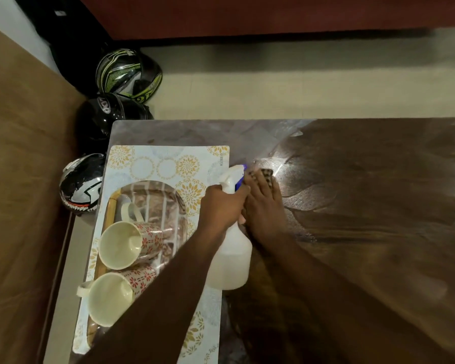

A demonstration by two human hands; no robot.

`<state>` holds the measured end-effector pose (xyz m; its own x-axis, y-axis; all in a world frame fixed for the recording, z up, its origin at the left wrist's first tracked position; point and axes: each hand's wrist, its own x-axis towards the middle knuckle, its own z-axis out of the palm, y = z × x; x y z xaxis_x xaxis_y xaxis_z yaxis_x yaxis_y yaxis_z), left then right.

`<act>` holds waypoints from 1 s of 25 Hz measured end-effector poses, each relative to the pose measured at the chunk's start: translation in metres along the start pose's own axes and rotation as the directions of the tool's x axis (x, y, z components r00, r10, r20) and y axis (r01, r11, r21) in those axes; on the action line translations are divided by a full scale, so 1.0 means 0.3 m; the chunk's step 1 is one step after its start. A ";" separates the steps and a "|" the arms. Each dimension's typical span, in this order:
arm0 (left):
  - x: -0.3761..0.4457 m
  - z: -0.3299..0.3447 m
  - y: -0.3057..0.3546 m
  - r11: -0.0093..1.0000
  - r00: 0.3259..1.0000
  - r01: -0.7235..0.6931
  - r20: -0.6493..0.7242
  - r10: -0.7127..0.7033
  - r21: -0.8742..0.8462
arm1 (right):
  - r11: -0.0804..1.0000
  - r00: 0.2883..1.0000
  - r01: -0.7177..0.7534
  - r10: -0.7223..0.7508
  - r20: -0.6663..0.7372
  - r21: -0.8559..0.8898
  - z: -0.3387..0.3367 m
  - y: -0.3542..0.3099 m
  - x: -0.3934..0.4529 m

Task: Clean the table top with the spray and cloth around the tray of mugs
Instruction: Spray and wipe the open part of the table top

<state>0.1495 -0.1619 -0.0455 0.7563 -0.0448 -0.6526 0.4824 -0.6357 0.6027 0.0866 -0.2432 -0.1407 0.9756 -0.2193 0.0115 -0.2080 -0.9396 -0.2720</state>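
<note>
— Left hand (222, 203)?
— Curled tight round the neck of a translucent white plastic spray bottle (231, 258) with a white trigger head and blue nozzle, held above the table, nozzle toward the far edge.
— Right hand (263, 206)?
— Flat, fingers straight and close together, pressing a brown-and-cream checked cloth (265, 174) onto the dark glossy wooden table top (365, 206); only the cloth's far edge visible past the fingertips.
— Surface there?
— Smooth wood grain, shiny, with wet curved smears and streaks just beyond the cloth and toward the far edge.
— Tray of mugs?
— On the left end of the table, atop a pale rectangular mat (168, 164) printed with gold and blue floral circles. Tray (166, 203) rounded, brown-patterned with pale stripes, wooden-looking rim on its left side.
— Mugs?
— Two cream mugs with red floral pattern lying on their sides, mouths toward the camera: one (124, 244) farther, one (111, 298) nearer, partly behind the left forearm. Third pale mug (132, 210) beyond them, hard to make out.
— Off the table?
— Three motorcycle helmets (128, 72) on the floor by the left corner.
</note>
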 end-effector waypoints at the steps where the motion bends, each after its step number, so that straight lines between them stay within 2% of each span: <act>1: 0.003 -0.003 0.013 1.000 0.999 0.004 0.032 -0.004 0.007 | 0.997 0.997 0.083 -0.083 0.013 -0.002 -0.022 0.073 -0.044; 2: 0.001 -0.006 0.025 1.000 0.998 0.005 0.069 -0.004 -0.010 | 0.997 0.997 0.075 -0.075 0.000 0.001 -0.044 0.152 -0.051; 3: 0.002 -0.008 0.035 0.999 0.996 0.003 0.092 0.001 -0.042 | 1.000 1.000 -0.007 0.007 -0.022 -0.004 -0.061 0.212 -0.019; 5: 0.029 -0.016 0.055 0.997 0.998 -0.037 0.057 0.040 -0.065 | 0.955 0.952 -0.295 0.294 -0.087 -0.008 -0.063 0.227 0.142; 6: 0.044 -0.018 0.064 0.997 0.998 -0.058 0.022 0.059 -0.047 | 0.935 0.931 -0.353 0.355 -0.088 0.036 -0.060 0.184 0.222; 7: 0.060 -0.020 0.069 0.997 0.998 -0.070 -0.007 0.070 -0.031 | 0.943 0.940 -0.328 0.332 -0.076 0.059 -0.049 0.131 0.267; 9: 0.082 -0.023 0.075 0.998 0.998 -0.061 -0.012 0.060 -0.034 | 0.998 0.998 -0.042 0.044 -0.045 0.035 -0.013 0.114 0.245; 10: 0.084 -0.026 0.080 0.998 0.999 -0.047 0.012 0.048 -0.045 | 0.996 0.996 0.085 -0.085 -0.022 -0.007 -0.013 0.167 0.205; 11: 0.086 -0.032 0.079 0.997 0.999 -0.041 0.024 0.043 -0.061 | 0.991 0.992 0.124 -0.123 0.015 -0.058 -0.034 0.242 0.185; 12: 0.083 -0.039 0.077 0.996 0.999 -0.047 0.017 0.049 -0.078 | 0.994 0.998 0.058 -0.055 0.030 -0.097 -0.065 0.302 0.204; 13: 0.084 -0.042 0.074 0.995 0.998 -0.062 -0.001 0.062 -0.080 | 0.991 0.997 -0.078 0.078 0.003 -0.112 -0.088 0.333 0.254; 14: 0.088 -0.040 0.074 0.994 0.997 -0.078 -0.019 0.077 -0.073 | 0.971 0.975 -0.220 0.216 -0.052 -0.096 -0.089 0.339 0.321; 15: 0.094 -0.032 0.071 0.994 0.996 -0.087 -0.031 0.085 -0.066 | 0.953 0.953 -0.299 0.295 -0.072 -0.046 -0.088 0.297 0.383; 16: 0.100 -0.026 0.068 0.994 0.996 -0.088 -0.034 0.086 -0.065 | 0.962 0.960 -0.274 0.273 -0.063 -0.014 -0.084 0.239 0.422; 18: 0.101 -0.010 0.068 0.994 0.996 -0.084 -0.020 0.082 -0.070 | 1.000 0.999 0.015 -0.016 -0.034 -0.026 -0.054 0.191 0.384; 19: 0.096 -0.003 0.070 0.994 0.997 -0.083 -0.009 0.083 -0.071 | 0.984 0.985 0.172 -0.172 0.004 -0.054 -0.043 0.229 0.315; 20: 0.088 0.002 0.070 0.993 0.996 -0.088 0.000 0.088 -0.073 | 0.970 0.972 0.234 -0.234 0.016 -0.060 -0.051 0.301 0.254; 21: 0.079 0.001 0.069 0.992 0.995 -0.100 -0.002 0.100 -0.080 | 0.977 0.979 0.202 -0.201 0.020 -0.070 -0.082 0.372 0.236; 22: 0.070 -0.004 0.066 0.989 0.994 -0.113 -0.015 0.112 -0.091 | 0.993 0.997 0.079 -0.080 -0.004 -0.082 -0.107 0.422 0.257; 24: 0.067 -0.021 0.061 0.986 0.991 -0.131 -0.033 0.128 -0.098 | 0.974 0.976 -0.218 0.215 -0.045 -0.069 -0.124 0.417 0.331; 25: 0.064 -0.024 0.057 0.986 0.991 -0.134 -0.023 0.132 -0.100 | 0.967 0.969 -0.246 0.243 -0.052 -0.070 -0.114 0.368 0.353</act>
<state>0.1753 -0.1680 -0.0445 0.8236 -0.1105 -0.5564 0.4187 -0.5433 0.7277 0.1646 -0.3793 -0.1367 0.8908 -0.4544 -0.0046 -0.4461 -0.8726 -0.1989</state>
